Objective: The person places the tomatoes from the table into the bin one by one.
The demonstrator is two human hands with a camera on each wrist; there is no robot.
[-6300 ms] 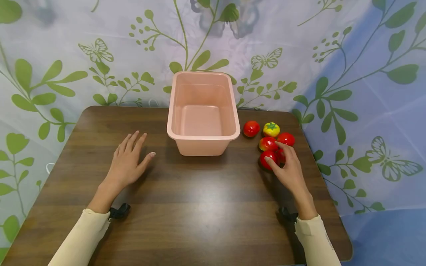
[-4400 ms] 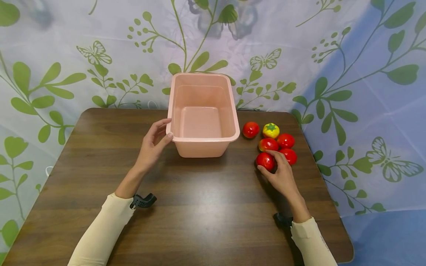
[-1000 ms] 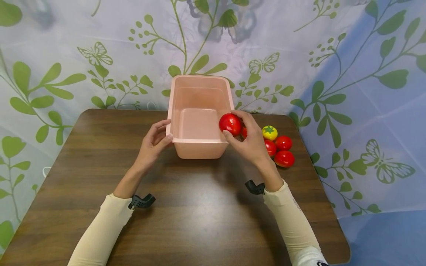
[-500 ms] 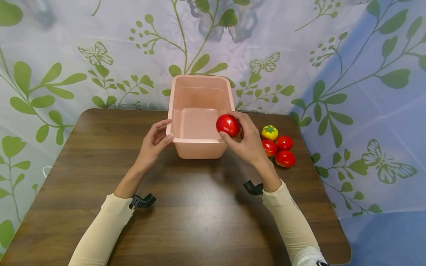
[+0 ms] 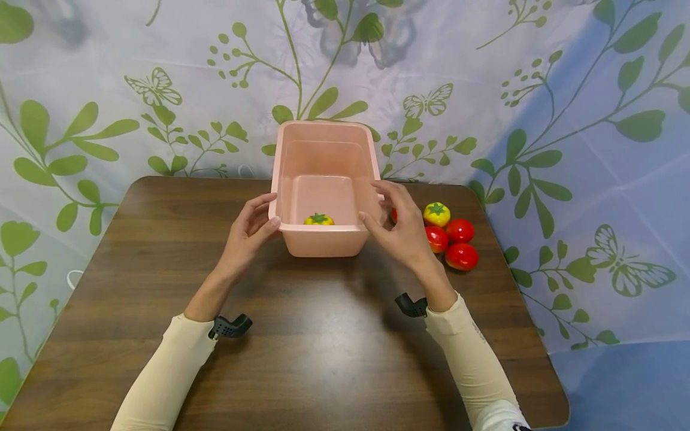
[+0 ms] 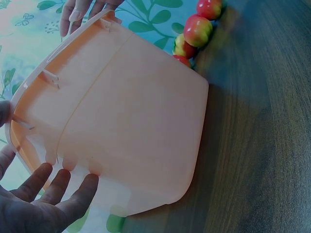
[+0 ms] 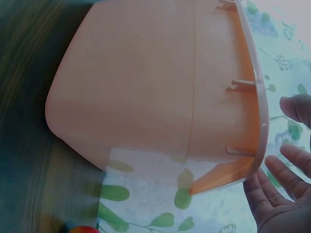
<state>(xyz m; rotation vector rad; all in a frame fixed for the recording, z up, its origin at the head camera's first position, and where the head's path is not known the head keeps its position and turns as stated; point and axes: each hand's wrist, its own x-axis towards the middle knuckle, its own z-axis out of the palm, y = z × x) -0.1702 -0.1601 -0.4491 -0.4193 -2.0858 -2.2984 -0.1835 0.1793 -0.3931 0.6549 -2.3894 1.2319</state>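
A deep pink plastic bin (image 5: pixel 323 243) stands at the back middle of the table. My left hand (image 5: pixel 241 236) grips its left rim, thumb at the edge and fingertips (image 6: pixel 87 182) against the outer wall. Inside the bin, by its front wall, lies a tomato (image 5: pixel 319 219), its yellow end and green leaf star up; the front rim hides its lower part. Over the bin's right rim hovers my right hand (image 5: pixel 400 230), thumb and fingers spread and holding nothing. In the right wrist view its fingers (image 7: pixel 286 172) are beside the rim's corner.
Several shiny tomatoes lie right of the bin: a yellow-topped one (image 5: pixel 436 214), red ones such as the front tomato (image 5: pixel 461 257), and one partly behind my right hand. A patterned cloth (image 5: pixel 215 90) hangs behind the table (image 5: pixel 302 335).
My right hand took the front red tomato from the group, carried it left over the bin and let it go; it now lies inside. Earlier, my left hand moved from the table to the rim.
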